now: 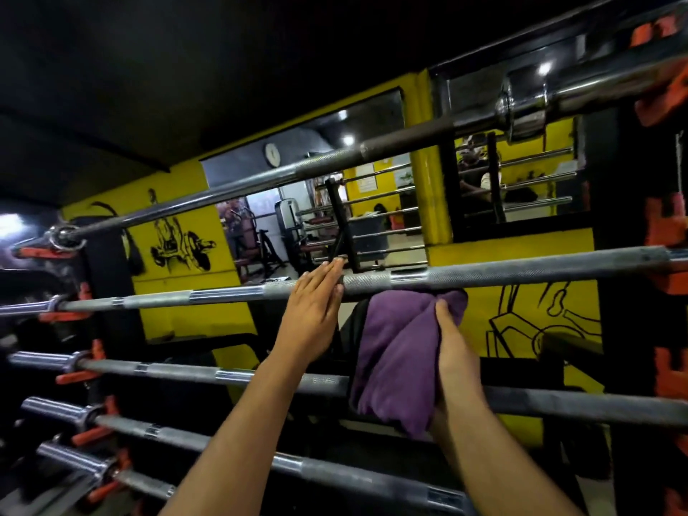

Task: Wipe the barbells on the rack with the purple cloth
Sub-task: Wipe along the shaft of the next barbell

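A: What are the hands doing?
B: The right hand (452, 351) grips the purple cloth (398, 351), bunched just under the second barbell (521, 273). The left hand (316, 310), beside it, lays straight fingers flat against that bar.
A: Beyond them?
B: A yellow wall (186, 262) with mirrors (521, 180).

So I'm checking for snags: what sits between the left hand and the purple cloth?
Head view: nothing in that gap between the left hand and purple cloth, only dark background; the barbell spans above both.
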A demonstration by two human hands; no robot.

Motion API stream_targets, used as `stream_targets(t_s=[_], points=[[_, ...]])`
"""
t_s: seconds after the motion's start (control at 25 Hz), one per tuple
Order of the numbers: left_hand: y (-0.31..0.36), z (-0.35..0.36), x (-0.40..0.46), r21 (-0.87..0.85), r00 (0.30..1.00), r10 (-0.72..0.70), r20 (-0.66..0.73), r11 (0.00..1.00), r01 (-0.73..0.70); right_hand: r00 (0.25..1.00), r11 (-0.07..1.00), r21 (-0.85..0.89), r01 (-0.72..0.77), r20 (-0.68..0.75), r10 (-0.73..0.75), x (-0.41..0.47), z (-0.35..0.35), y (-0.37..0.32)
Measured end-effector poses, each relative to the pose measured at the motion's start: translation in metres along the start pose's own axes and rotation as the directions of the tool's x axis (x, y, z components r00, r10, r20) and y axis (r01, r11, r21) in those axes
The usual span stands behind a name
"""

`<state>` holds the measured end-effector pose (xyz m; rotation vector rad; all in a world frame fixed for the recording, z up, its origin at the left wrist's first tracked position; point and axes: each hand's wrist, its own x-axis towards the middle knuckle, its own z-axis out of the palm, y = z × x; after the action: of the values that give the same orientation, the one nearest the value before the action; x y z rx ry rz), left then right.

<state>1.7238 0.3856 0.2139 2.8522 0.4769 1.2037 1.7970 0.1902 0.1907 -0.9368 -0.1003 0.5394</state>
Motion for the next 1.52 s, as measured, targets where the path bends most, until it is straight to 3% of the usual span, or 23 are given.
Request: stream_targets(t_s=[0.12,0.16,0.2,0.28,0.32,0.36,0.4,0.44,0.48,0.52,0.6,0.76,0.96,1.2,1.28,1.52], points=[[0.0,-0.004,0.003,-0.016,0.999,0.036,0.003,0.999,-0.036,0.978,0.974,-0.11,0.2,0.084,-0.191,-0.038,-0.003,-0.013],[0.0,-0.009,0.003,-0.035,0.998,0.059,0.024,0.998,-0.058,0.932,0.931,-0.107,0.348,0.149,-0.331,-0.051,-0.003,-0.021],[-0.007,-0.013,0.004,-0.064,0.994,0.082,0.067,0.995,-0.078,0.833,0.844,-0.076,0.531,0.227,-0.504,-0.062,0.006,-0.032],[-0.023,-0.03,0.005,-0.153,0.988,0.096,0.118,0.985,-0.078,0.474,0.509,-0.035,0.86,0.425,-0.771,-0.07,0.028,-0.052],[-0.036,-0.038,0.007,-0.189,0.996,0.038,0.075,0.982,-0.023,0.264,0.28,-0.056,0.958,0.548,-0.793,-0.063,0.042,-0.057],[-0.055,-0.048,0.01,-0.216,0.996,-0.089,-0.003,0.972,0.086,0.028,-0.04,-0.082,0.996,0.689,-0.724,-0.048,0.055,-0.059],[-0.077,-0.058,0.013,-0.22,0.97,-0.234,-0.071,0.952,0.214,-0.131,-0.372,-0.101,0.923,0.825,-0.549,-0.025,0.064,-0.057],[-0.1,-0.068,0.014,-0.178,0.935,-0.336,-0.111,0.933,0.314,-0.136,-0.607,-0.114,0.786,0.927,-0.35,0.004,0.069,-0.052],[-0.124,-0.076,0.013,-0.101,0.913,-0.392,-0.11,0.918,0.382,-0.021,-0.733,-0.124,0.669,0.982,-0.185,0.029,0.07,-0.045],[-0.148,-0.081,0.01,-0.03,0.895,-0.438,-0.084,0.899,0.437,0.124,-0.8,-0.138,0.584,0.989,-0.08,0.046,0.07,-0.04],[-0.185,-0.083,0.002,0.061,0.856,-0.516,-0.019,0.854,0.516,0.268,-0.863,-0.146,0.484,0.963,-0.012,0.061,0.069,-0.034],[-0.211,-0.063,-0.013,0.005,0.842,-0.539,-0.002,0.842,0.539,0.315,-0.845,-0.156,0.512,0.949,0.015,0.052,0.087,-0.037],[-0.216,-0.051,-0.013,-0.071,0.848,-0.528,-0.051,0.848,0.525,0.263,-0.859,-0.118,0.498,0.965,0.019,0.057,0.127,-0.012],[-0.221,-0.059,-0.019,-0.066,0.857,-0.515,-0.025,0.856,0.513,0.284,-0.812,-0.126,0.57,0.958,0.05,0.057,0.2,0.047],[-0.227,-0.062,-0.023,-0.063,0.863,-0.504,-0.026,0.863,0.502,0.262,-0.816,-0.094,0.571,0.962,0.072,0.057,0.187,0.033],[-0.236,-0.057,-0.033,-0.059,0.892,-0.45,-0.036,0.892,0.448,0.308,-0.839,-0.092,0.537,0.947,0.093,0.062,0.094,-0.042]])
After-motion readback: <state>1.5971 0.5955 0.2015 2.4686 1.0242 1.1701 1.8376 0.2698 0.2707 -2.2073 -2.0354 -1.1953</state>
